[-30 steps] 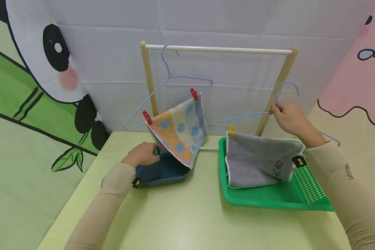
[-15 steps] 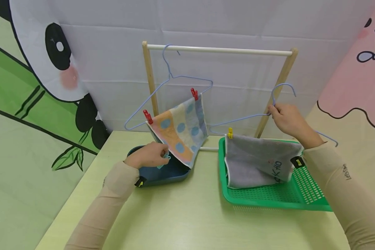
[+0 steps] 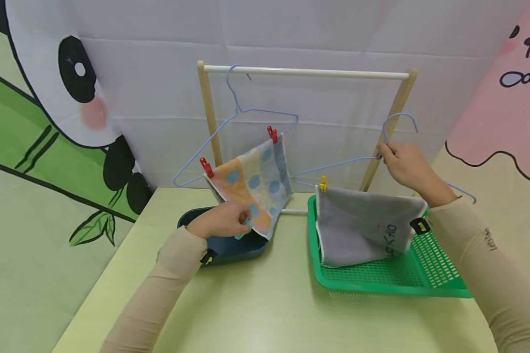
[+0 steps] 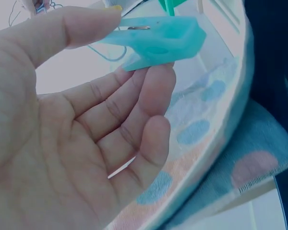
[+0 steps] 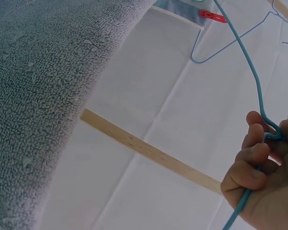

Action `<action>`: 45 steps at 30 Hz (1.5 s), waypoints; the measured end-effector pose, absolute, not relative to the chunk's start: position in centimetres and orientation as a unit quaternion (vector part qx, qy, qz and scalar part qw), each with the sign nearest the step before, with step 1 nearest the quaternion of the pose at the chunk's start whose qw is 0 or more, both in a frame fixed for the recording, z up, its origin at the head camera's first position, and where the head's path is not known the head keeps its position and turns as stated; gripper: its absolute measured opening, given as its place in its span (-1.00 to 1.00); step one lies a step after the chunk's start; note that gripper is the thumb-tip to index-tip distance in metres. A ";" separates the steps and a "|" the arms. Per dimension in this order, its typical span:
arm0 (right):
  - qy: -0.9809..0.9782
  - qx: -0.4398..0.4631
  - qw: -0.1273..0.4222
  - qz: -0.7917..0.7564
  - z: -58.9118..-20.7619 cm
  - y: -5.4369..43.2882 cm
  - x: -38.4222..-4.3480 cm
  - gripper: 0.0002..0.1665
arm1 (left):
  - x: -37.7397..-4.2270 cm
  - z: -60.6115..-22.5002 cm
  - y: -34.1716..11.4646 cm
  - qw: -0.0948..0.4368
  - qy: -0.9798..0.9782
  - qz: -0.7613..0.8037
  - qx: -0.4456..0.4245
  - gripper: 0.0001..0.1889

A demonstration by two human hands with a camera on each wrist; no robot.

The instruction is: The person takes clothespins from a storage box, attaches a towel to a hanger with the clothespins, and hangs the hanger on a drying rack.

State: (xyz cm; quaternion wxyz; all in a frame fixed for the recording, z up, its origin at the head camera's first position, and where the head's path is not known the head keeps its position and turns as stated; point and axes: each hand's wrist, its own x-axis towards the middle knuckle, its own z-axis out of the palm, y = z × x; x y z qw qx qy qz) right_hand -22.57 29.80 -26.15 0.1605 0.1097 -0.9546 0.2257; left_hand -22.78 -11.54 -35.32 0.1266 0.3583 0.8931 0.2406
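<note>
My left hand [image 3: 223,219] pinches a light teal clothespin [image 4: 163,40] between thumb and fingers, above the dark blue bin [image 3: 229,252] and in front of a dotted towel [image 3: 251,184]. Farther right, my right hand [image 3: 408,169] grips a blue wire hanger [image 3: 335,164] at the base of its hook. From that hanger a grey towel [image 3: 362,225] hangs over a green basket [image 3: 388,287], with a yellow clothespin [image 3: 323,184] at its left corner. The hanger's right arm passes behind my wrist.
A rack with wooden posts and a white rail [image 3: 309,72] stands at the back. On its left hangs another wire hanger [image 3: 207,142], where red clothespins [image 3: 206,167] hold the dotted towel. A printed cloth backdrop [image 3: 335,29] rises behind the table [image 3: 291,314].
My left hand has come up out of the dark blue bin with the teal clothespin and moved right. The right hand keeps its grip on the hanger, shifting slightly left.
</note>
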 end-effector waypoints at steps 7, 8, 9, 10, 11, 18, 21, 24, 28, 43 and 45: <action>-0.955 0.109 0.147 0.232 -25.8 29.9 -22.3 -0.34 | -22.9 -35.5 -10.4 0.117 0.889 0.239 0.373 -0.89; -0.955 0.108 0.145 0.233 -25.8 29.9 -22.3 -0.34 | -22.9 -35.5 -10.2 0.118 0.889 0.238 0.372 -0.89; -0.955 0.107 0.143 0.235 -25.7 29.9 -22.3 -0.34 | -23.0 -35.5 -10.1 0.119 0.889 0.238 0.372 -0.89; -0.956 0.106 0.141 0.236 -25.7 29.9 -22.3 -0.34 | -23.0 -35.5 -9.9 0.121 0.889 0.238 0.371 -0.90; -0.956 0.105 0.138 0.236 -25.7 29.8 -22.2 -0.34 | -23.0 -35.6 -9.7 0.122 0.889 0.239 0.371 -0.90; -0.959 0.100 0.108 0.244 -25.7 29.6 -22.0 -0.35 | -23.4 -35.8 -8.2 0.102 0.887 0.231 0.386 -0.88; -0.959 0.094 0.096 0.250 -25.9 29.5 -21.9 -0.33 | -23.4 -35.7 -7.4 0.090 0.891 0.224 0.383 -0.83; -0.959 0.088 0.084 0.257 -26.1 29.5 -21.8 -0.33 | -23.4 -35.5 -6.6 0.081 0.890 0.230 0.385 -0.81; -0.956 0.081 0.071 0.274 -26.2 29.3 -21.7 -0.32 | -23.4 -35.2 -5.6 0.062 0.882 0.248 0.396 -0.81; -0.943 0.069 0.013 0.326 -26.4 28.9 -21.2 -0.37 | -23.4 -34.8 -3.6 -0.007 0.873 0.310 0.377 -0.73; -0.940 0.068 0.005 0.336 -26.4 28.8 -21.1 -0.36 | -23.3 -34.8 -3.4 -0.006 0.872 0.315 0.374 -0.74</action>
